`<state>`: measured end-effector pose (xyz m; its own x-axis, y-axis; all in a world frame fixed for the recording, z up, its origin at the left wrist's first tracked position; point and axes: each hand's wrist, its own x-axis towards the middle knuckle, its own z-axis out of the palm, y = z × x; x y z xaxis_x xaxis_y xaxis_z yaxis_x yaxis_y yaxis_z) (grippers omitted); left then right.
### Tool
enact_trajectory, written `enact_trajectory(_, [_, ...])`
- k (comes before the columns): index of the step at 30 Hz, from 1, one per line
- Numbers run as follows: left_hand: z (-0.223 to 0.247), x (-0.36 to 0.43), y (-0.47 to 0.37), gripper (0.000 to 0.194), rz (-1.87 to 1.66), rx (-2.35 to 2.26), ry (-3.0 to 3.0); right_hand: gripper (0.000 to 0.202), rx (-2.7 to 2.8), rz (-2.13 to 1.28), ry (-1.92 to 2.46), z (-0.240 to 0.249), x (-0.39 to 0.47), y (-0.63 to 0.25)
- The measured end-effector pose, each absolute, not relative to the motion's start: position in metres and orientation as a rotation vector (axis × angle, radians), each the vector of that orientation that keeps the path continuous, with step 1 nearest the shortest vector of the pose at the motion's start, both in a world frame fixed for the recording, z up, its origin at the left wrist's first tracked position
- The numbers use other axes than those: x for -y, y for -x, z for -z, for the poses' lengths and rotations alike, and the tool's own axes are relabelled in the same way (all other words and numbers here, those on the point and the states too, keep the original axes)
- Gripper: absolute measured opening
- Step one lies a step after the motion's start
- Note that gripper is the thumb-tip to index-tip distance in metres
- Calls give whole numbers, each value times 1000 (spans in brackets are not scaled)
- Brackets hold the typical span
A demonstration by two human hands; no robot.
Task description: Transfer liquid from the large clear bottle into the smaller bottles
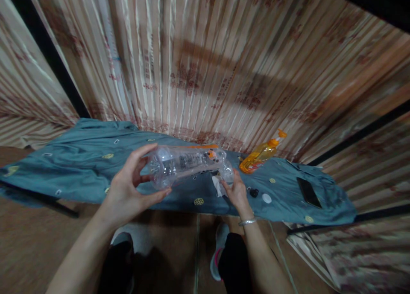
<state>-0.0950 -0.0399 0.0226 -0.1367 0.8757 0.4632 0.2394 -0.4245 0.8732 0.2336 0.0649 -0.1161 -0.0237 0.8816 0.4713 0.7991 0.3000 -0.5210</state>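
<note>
A clear plastic bottle (pixel 188 164) with a printed label and an orange stripe is held sideways above the table. My left hand (pixel 131 183) curls around its wide base at the left, thumb below and fingers above. At the other end my right hand (pixel 236 189) grips the narrower part, with a bracelet on the wrist. A crumpled white tissue (pixel 218 186) shows just beside the right fingers; whether they touch it I cannot tell. No liquid can be made out in the bottle.
An orange pump bottle (pixel 258 156) stands at the back of the blue cloth-covered table (pixel 179 202). Right of my hand lie a small black object (pixel 254 193), a white disc (pixel 266 198) and a phone (pixel 308 192). Striped curtains (pixel 192 72) hang behind, between dark frame bars.
</note>
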Motion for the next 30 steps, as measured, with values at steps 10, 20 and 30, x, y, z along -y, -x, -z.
enact_trajectory(10, [-23, 39, 95, 83, -1606, -1242, -1614, 61, 1814, -108, 1493, 119, -66, -234])
enact_trajectory(20, [-23, 40, 94, 82, -1616, -1261, -1613, 62, 1821, -84, 1489, 123, -67, -236])
enact_trajectory(30, [-24, 41, 94, 81, -1609, -1264, -1625, 63, 1817, -77, 1495, 126, -67, -236])
